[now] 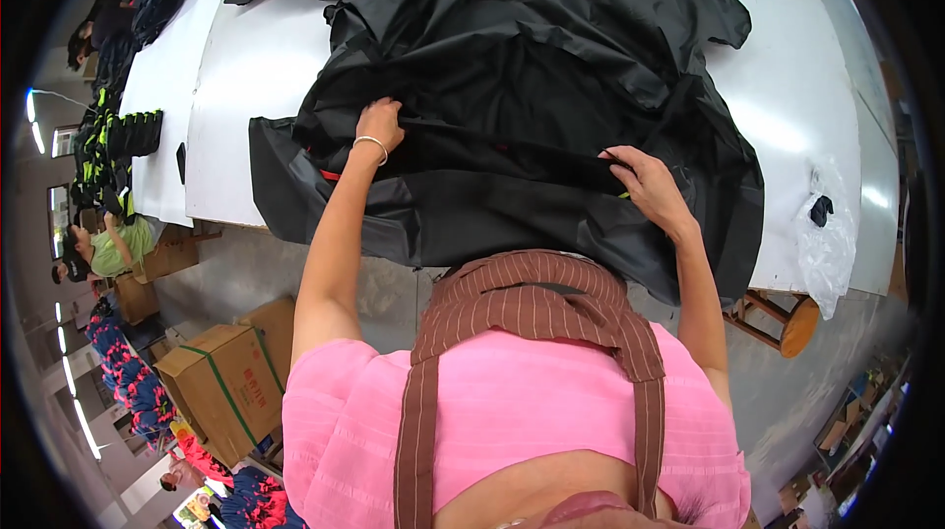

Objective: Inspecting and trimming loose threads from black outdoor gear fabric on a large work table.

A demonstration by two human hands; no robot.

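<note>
A large piece of sewn black fabric point(551, 12), slightly shiny and heavily creased, spreads over the white table and hangs past its near edge toward my waist. My left hand point(379, 127) is closed on a fold of this fabric at the left, fingertips partly hidden. To the right, my right hand point(645, 183) pinches the same fold between thumb and fingers. Between both hands the fold runs as a dark, nearly straight band. A small red strip point(330, 175) shows below my left hand, and a bit of yellow-green point(623, 195) shows by my right fingers.
The white table point(251, 66) runs under the fabric. A crumpled clear plastic bag point(827, 244) lies at its right, above a wooden stool point(799, 325). Cardboard boxes point(221, 381) stand on the floor at left. Black bundles with yellow-green trim and a person point(118, 246) are farther left.
</note>
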